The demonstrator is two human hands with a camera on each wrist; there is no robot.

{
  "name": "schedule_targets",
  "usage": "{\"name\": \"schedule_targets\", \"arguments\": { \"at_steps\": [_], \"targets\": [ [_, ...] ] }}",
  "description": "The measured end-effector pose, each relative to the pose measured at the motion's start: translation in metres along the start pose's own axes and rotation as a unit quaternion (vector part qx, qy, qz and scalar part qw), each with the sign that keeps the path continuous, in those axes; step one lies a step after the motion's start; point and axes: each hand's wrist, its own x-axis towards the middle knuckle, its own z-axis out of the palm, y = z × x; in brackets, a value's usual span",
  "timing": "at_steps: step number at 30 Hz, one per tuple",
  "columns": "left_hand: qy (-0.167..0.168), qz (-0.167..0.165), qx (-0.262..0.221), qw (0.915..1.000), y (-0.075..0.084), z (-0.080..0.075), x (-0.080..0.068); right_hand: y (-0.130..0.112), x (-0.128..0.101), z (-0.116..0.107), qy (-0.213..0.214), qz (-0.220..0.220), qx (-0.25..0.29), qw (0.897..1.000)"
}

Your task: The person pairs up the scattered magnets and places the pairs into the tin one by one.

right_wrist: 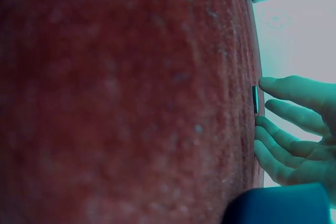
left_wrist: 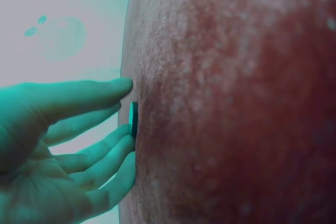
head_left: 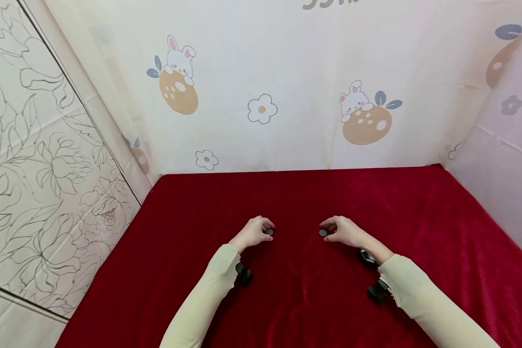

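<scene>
Two small, dark, coin-like discs lie flat on a red cloth. My left hand (head_left: pixel 254 233) is at the left disc (head_left: pixel 269 232), its thumb and fingers spread loosely around it. In the left wrist view, a gap separates the thumb from that disc (left_wrist: pixel 133 119), while some fingertips (left_wrist: pixel 126 130) come right to its edge. Facing it, my right hand (head_left: pixel 344 231) surrounds the right disc (head_left: pixel 323 233) in the same way. The right wrist view has this disc (right_wrist: pixel 255 99) between thumb and fingers, with no pinch on it.
Red velvety cloth (head_left: pixel 304 295) covers the table up to a printed curtain (head_left: pixel 261 58) behind. A dark round object (head_left: pixel 367 257) lies by my right forearm. Black wrist cameras (head_left: pixel 244 274) hang under the sleeves. A floral panel (head_left: pixel 48 145) borders the left side.
</scene>
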Motion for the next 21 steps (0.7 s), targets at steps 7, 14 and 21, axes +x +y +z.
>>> {"name": "schedule_targets", "arguments": {
  "at_steps": [7,14,21],
  "targets": [
    [0.007,-0.003,0.015,0.9999,-0.0037,0.0005,0.0033,-0.0013,0.0030,0.0035,0.008,0.002,-0.029,1.000],
    [0.004,-0.009,0.015,0.9998,-0.0025,0.0005,0.0064,-0.0053,0.0061,0.0036,0.006,-0.001,-0.054,0.999],
    [0.001,-0.015,0.015,0.9998,-0.0010,-0.0001,0.0091,-0.0072,0.0089,0.0042,0.014,-0.015,-0.069,0.997]
  ]
}}
